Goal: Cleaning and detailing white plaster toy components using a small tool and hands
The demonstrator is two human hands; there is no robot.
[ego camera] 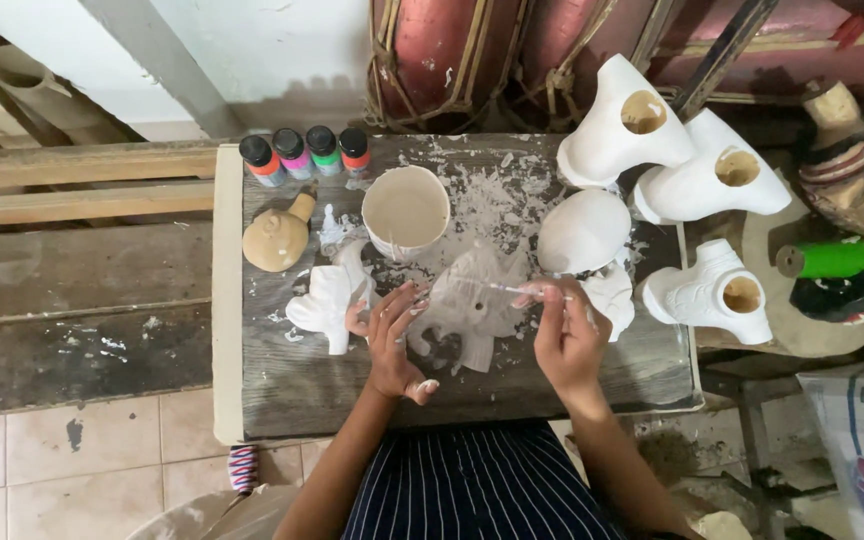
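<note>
One white fish figure [467, 305] lies flat between the hands. Left hand [389, 335] rests open, fingertips steadying its edge. Right hand [564, 335] pinches one thin brush [502, 288] over it. Beyond the left hand: one cup [406, 210], four paint bottles [305, 153]. Beyond the right: three white hollow figures [697, 180].

Left hand [390, 335] fingers spread flat, right hand [564, 335] fingers pinched, forearms converging

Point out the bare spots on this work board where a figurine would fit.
Free: the board's near-left corner, below the white figurine and beside the left hand; also the strip under the right hand. Crowded: around the cup, paint bottles and white busts.
</note>
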